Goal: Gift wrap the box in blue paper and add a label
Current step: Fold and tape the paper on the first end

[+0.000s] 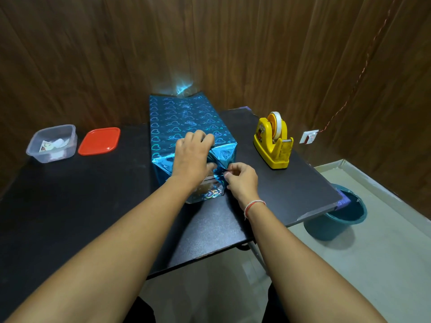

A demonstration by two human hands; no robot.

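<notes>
Blue heart-print foil paper [184, 117] near-end fold in progress: left hand [192, 152] presses flaps down, right hand [241, 180] pinches corner flap (tape from yellow dispenser [272, 141] next, likely).

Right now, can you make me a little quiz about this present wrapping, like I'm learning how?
1. True or false: the red lid is on the clear tub.
2. Which hand pinches the blue paper at the near end of the box: A left, B right?
3. What yellow thing sits to the right of the box?

Key:
1. False, the lid lies beside the tub.
2. B, the right hand; the left hand presses down on the fold.
3. The tape dispenser.
</notes>
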